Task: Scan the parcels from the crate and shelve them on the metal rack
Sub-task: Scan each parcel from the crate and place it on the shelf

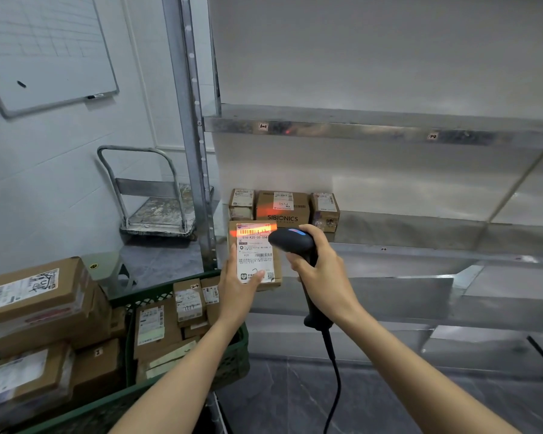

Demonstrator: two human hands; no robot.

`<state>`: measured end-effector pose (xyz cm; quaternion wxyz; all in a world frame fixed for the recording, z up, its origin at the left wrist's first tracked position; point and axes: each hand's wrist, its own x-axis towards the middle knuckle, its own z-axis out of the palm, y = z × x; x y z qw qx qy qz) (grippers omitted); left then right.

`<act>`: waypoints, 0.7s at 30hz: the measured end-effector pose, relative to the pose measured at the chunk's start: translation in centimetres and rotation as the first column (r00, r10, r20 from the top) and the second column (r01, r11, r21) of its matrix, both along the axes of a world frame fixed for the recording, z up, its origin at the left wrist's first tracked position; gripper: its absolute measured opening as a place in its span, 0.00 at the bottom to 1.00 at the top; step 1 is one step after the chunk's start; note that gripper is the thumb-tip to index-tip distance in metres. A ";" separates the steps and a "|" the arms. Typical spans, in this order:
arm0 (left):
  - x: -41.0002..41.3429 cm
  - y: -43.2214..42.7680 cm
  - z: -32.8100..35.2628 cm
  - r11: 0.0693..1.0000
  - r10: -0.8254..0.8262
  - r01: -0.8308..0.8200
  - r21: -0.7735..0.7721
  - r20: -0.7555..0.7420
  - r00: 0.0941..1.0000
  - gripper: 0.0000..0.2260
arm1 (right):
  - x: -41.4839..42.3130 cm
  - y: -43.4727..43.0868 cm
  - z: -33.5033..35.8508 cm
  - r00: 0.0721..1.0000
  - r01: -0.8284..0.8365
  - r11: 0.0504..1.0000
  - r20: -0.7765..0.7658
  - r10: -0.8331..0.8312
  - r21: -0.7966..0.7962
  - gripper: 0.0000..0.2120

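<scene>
Gripping parcel [255, 256] label-up in left hand [239, 288]; clutching scanner [292, 242] in right hand [322, 277]; keep red beam [271, 227] flat across top barcode [250, 232], parcel steady.

The parcel [254, 256] is brown cardboard with a white label printed in black text and barcodes, and an orange-red scan line glows across its top. The scanner [291, 242] is black with a small blue patch on its head; its cable [334, 364] is black too. The crate [232, 364] is dark green with lattice-pattern walls, and the boxes [157, 327] in it are brown with white labels. The metal rack [373, 130] is dull silver-grey. A brown box [282, 216] on it is lettered SIBIONICS in black. The floor [389, 402] is dark grey with pale marble veins. The whiteboard [44, 51] is white with a faint grid and a grey frame.
</scene>
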<state>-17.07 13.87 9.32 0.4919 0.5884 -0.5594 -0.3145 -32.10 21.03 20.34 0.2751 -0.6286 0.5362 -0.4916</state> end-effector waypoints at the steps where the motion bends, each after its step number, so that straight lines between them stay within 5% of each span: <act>1: 0.0 0.0 0.0 1.000 -0.002 0.002 0.001 0.000 1.000 0.37 | 0.0 0.0 0.0 1.000 0.000 1.000 0.003 0.000 0.002 0.20; 21: 0.5 0.1 0.1 0.999 -0.031 0.030 -0.010 -0.026 0.999 0.37 | 0.9 0.2 -0.2 1.000 0.020 1.000 0.015 -0.020 0.004 0.20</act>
